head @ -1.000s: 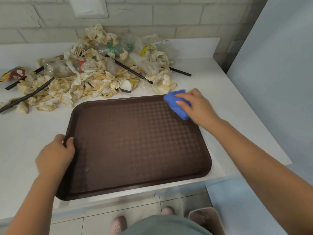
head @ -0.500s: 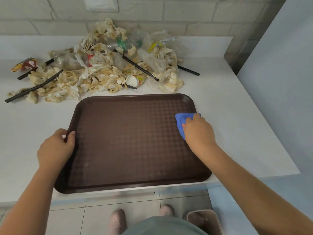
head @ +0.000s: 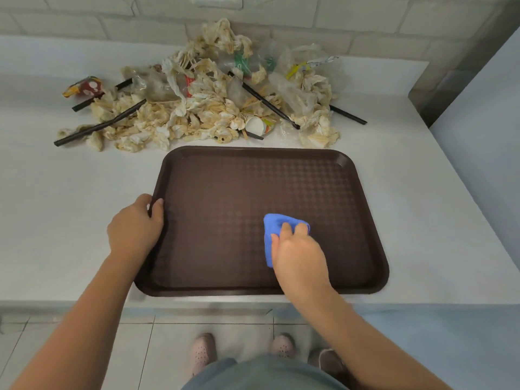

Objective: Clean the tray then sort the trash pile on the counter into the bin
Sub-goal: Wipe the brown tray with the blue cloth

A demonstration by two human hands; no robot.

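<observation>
Wipe underway: my right hand point(head: 298, 257) curls fingers round crumpled blue cloth point(head: 278, 223) on brown textured plastic tray point(head: 253, 187); left hand point(head: 135, 226) grips rim. Napkin-and-straw trash pile point(head: 202, 108) unsorted.

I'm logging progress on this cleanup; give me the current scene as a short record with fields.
tray: brown, flat on the counter, near its front edge
left hand: grips the tray's left rim
right hand: holds a blue cloth pressed on the tray, right of centre
trash pile: crumpled napkins, clear plastic, black straws, on the counter behind the tray
stage: wiping the tray; sorting not yet begun
</observation>
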